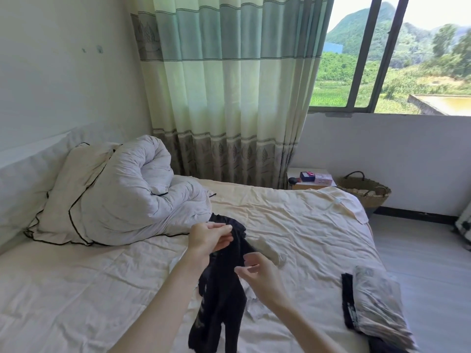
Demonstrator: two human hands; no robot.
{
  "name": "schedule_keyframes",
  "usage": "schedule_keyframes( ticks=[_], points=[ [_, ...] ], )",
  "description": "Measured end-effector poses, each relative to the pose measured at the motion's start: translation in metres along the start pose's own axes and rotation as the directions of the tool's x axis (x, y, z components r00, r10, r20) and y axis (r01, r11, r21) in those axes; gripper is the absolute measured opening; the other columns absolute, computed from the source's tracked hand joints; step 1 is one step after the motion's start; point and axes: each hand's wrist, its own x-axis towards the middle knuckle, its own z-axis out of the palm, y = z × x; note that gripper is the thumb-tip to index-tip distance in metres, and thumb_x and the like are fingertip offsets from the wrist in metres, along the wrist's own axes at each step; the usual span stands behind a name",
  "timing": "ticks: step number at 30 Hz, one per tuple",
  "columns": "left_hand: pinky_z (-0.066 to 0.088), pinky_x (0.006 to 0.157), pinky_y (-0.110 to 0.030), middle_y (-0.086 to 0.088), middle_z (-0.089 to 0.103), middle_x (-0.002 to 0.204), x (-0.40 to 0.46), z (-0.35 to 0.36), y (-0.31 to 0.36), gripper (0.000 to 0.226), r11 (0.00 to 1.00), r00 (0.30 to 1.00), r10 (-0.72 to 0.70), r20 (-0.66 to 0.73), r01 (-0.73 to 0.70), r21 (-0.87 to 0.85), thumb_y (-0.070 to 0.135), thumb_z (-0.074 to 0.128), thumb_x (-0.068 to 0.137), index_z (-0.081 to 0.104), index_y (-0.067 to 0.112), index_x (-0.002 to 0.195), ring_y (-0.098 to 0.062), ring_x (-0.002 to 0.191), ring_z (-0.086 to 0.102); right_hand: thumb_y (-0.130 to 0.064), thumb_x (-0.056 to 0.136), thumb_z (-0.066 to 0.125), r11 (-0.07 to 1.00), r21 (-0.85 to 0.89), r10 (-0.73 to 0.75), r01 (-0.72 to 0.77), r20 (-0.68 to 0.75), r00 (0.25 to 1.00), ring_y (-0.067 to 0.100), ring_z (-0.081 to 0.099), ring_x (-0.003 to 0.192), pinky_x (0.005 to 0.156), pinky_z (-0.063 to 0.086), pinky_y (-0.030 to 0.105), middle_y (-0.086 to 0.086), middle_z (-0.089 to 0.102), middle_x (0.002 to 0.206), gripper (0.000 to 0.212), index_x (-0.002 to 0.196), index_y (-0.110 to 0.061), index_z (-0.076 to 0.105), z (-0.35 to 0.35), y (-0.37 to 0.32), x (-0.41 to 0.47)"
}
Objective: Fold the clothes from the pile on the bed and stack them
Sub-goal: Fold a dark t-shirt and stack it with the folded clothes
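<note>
From the head camera, your left hand (210,236) pinches the upper edge of the black garment (221,289), lifted above the bed (76,289). The garment hangs below that hand — its long axis near vertical, lower end toward you. Your right hand (257,278) sits just right of it, fingers loosely curled, gripping nothing. A folded stack (377,307) lies near right.

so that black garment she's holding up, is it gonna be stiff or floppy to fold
Probably very floppy: the black garment hangs limp from the left hand, which pinches its top edge, and bunches into loose folds below. It looks thin and light, since a fingertip pinch carries it. The right hand is open beside it; spreading it flat likely needs both hands.
</note>
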Motion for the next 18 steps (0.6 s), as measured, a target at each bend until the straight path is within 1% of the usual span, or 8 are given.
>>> schedule_keyframes(
  ticks=[5,7,9,10,12,14,15,18],
  points=[
    [0.053,0.053,-0.017,-0.01,0.071,0.072,-0.012,-0.006,0.011,0.005,0.994,1.0,0.024,0.006,-0.024,-0.111,0.004,0.069,0.083,0.067,0.0,0.086,-0.013,0.06,0.069,-0.04,0.079,0.07,0.991,-0.06,-0.121,0.118,-0.037,0.992,0.004,0.052,0.106,0.092,0.043,0.021,-0.014,0.051,0.117,0.055,0.128,-0.026,0.049,0.01,-0.009,0.002],
    [0.053,0.053,-0.017,-0.011,0.071,0.073,-0.016,-0.013,0.018,0.007,0.985,0.999,0.038,-0.018,-0.04,-0.168,0.003,0.069,0.083,0.066,-0.001,0.088,-0.013,0.06,0.069,-0.044,0.075,0.07,0.984,-0.06,-0.17,0.169,-0.011,0.985,0.003,0.047,0.116,0.099,0.042,0.026,-0.017,0.045,0.128,0.074,0.139,-0.027,0.037,0.016,-0.01,-0.001],
    [0.053,0.053,-0.017,-0.009,0.071,0.069,-0.018,-0.02,0.025,0.007,0.969,0.998,0.049,-0.04,-0.057,-0.239,0.003,0.068,0.083,0.066,0.0,0.088,-0.012,0.06,0.069,-0.045,0.071,0.068,0.973,-0.045,-0.227,0.228,0.033,0.973,-0.001,0.037,0.124,0.103,0.036,0.023,-0.021,0.036,0.134,0.087,0.145,-0.03,0.025,0.028,-0.006,-0.009],
    [0.054,0.053,-0.017,-0.008,0.071,0.067,-0.018,-0.024,0.029,0.005,0.961,0.997,0.055,-0.045,-0.065,-0.269,0.003,0.067,0.083,0.065,0.0,0.087,-0.012,0.059,0.069,-0.043,0.072,0.067,0.967,-0.042,-0.249,0.25,0.03,0.968,-0.004,0.035,0.123,0.103,0.034,0.02,-0.024,0.035,0.132,0.084,0.145,-0.032,0.025,0.034,-0.003,-0.013],
    [0.054,0.054,-0.018,-0.006,0.07,0.064,-0.019,-0.03,0.035,0.003,0.949,0.996,0.069,-0.06,-0.084,-0.303,0.003,0.067,0.084,0.065,0.001,0.085,-0.012,0.059,0.069,-0.032,0.083,0.064,0.956,-0.069,-0.288,0.285,-0.049,0.956,-0.005,0.045,0.113,0.096,0.04,0.019,-0.028,0.043,0.119,0.059,0.136,-0.03,0.039,0.041,0.002,-0.016],
    [0.054,0.054,-0.018,-0.005,0.07,0.062,-0.019,-0.037,0.037,0.002,0.942,0.994,0.074,-0.08,-0.096,-0.322,0.003,0.066,0.084,0.065,0.002,0.083,-0.011,0.059,0.069,-0.018,0.09,0.059,0.947,-0.065,-0.321,0.315,-0.164,0.933,-0.002,0.057,0.091,0.084,0.05,0.027,-0.025,0.057,0.097,0.023,0.112,-0.024,0.06,0.038,0.004,-0.012],
    [0.054,0.053,-0.017,-0.005,0.07,0.062,-0.018,-0.04,0.037,0.002,0.939,0.993,0.073,-0.088,-0.098,-0.329,0.003,0.067,0.084,0.065,0.002,0.083,-0.011,0.059,0.069,-0.013,0.091,0.058,0.946,-0.042,-0.323,0.322,-0.199,0.925,0.0,0.06,0.083,0.078,0.051,0.026,-0.022,0.061,0.088,0.014,0.1,-0.021,0.065,0.035,0.004,-0.01],
    [0.053,0.053,-0.017,-0.005,0.07,0.063,-0.013,-0.052,0.032,0.003,0.931,0.99,0.069,-0.12,-0.107,-0.348,0.004,0.067,0.083,0.065,0.002,0.084,-0.011,0.06,0.069,-0.009,0.09,0.06,0.938,0.037,-0.328,0.343,-0.217,0.919,-0.003,0.062,0.079,0.071,0.049,0.015,-0.022,0.065,0.079,0.018,0.087,-0.024,0.069,0.018,0.001,-0.003]
  ],
)
